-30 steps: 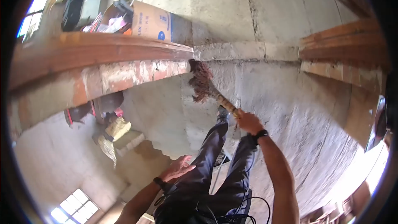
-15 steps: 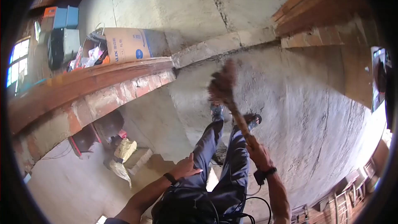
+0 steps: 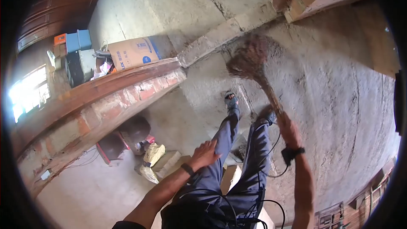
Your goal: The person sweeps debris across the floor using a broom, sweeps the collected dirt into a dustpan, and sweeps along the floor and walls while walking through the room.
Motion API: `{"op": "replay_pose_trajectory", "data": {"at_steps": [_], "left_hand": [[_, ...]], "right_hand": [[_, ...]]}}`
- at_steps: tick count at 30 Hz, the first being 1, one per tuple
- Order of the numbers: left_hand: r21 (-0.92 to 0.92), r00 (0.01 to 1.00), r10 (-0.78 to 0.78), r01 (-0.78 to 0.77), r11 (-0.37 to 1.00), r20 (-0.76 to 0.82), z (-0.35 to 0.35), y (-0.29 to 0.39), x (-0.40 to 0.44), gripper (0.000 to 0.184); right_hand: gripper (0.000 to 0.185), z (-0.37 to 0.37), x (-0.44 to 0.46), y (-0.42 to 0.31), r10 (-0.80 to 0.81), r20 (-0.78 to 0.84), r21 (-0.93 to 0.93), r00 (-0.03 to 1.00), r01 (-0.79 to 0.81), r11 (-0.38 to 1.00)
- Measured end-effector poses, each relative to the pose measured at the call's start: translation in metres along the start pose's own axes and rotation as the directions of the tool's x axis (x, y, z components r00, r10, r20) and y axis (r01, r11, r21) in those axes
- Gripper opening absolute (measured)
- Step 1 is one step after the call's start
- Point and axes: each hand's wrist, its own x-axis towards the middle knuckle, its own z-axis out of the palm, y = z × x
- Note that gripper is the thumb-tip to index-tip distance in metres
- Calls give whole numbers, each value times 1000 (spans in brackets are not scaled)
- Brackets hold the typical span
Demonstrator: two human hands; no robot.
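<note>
My right hand [image 3: 289,132] is wrapped round the handle of a short broom [image 3: 271,95]. The broom's reddish-brown bristle head, slightly smeared by motion, is over the concrete floor [image 3: 322,85] beside a raised threshold [image 3: 227,32]. I cannot tell how firmly the bristles press on the floor. My left hand [image 3: 205,154] rests on my left thigh, its fingers stretched out and holding nothing. Both wrists wear dark bands. My sandalled feet [image 3: 231,98] stand on the floor between the hands and the broom head.
A brick wall end with a wooden frame [image 3: 97,87] runs along the left. Behind it stand a cardboard box [image 3: 131,53] and blue and dark containers [image 3: 78,41]. Below the wall lie a yellow sack [image 3: 153,154] and dark round objects. Black cables [image 3: 271,203] hang by my legs.
The broom and my right hand have moved to the right, and the bristle head is nearer the threshold. My view has turned and shifted. My left hand stays on the thigh.
</note>
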Motion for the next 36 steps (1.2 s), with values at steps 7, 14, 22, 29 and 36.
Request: {"op": "replay_pose_trajectory", "data": {"at_steps": [7, 14, 22, 29, 36], "left_hand": [[-963, 965, -124, 245, 113, 231, -32, 83, 109, 53], [-733, 986, -153, -52, -678, 71, 28, -10, 181, 26], [-790, 993, -115, -89, -607, -24, -24, 6, 256, 28], [-986, 991, 74, -98, -136, -108, -9, 160, 235, 49], [-972, 988, -113, -126, -198, -105, -39, 171, 215, 37]], "right_hand": [[62, 26, -75, -71, 24, 198, 51, 980, -34, 998], [60, 100, 37, -103, -307, 566, 397, 765, 74, 915], [51, 79, 100, -84, -298, 622, 673, 724, -300, 676], [76, 2, -39, -55, 291, 581, 755, 760, -637, 155], [82, -34, -19, -54, 155, 575, 758, 803, -595, 269]]}}
